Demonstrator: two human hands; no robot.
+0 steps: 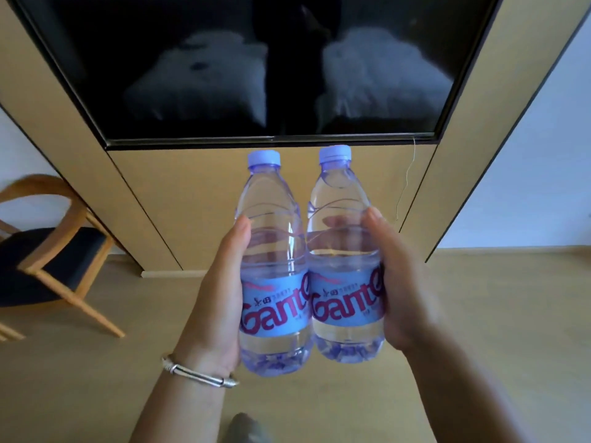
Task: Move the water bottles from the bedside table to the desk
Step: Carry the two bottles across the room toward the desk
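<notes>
Down at the bottom edge, a foot [246,426] shows on the tan floor [479,346]. Just above it, two arms reach forward, the left wrist wearing a silver bracelet [198,374]. The left hand [217,302] wraps around the left bottle [273,266], thumb laid up along its side, its other fingers curled around the back and seen only dimly through the water. The right hand [399,282] grips the right bottle [347,251] the same way, thumb [375,219] up the near side, fingers showing faintly through the clear plastic behind. Both bottles stand upright, side by side and touching, each with a pale blue cap and a blue label with red lettering, held in the air in front of the television [256,68]. Below and left of the television sits a wooden chair [54,251] with a dark seat. The television itself hangs on a tan wall panel [192,193], its dark screen reflecting pale bedding. A thin cord [406,183] dangles from its lower right corner.
</notes>
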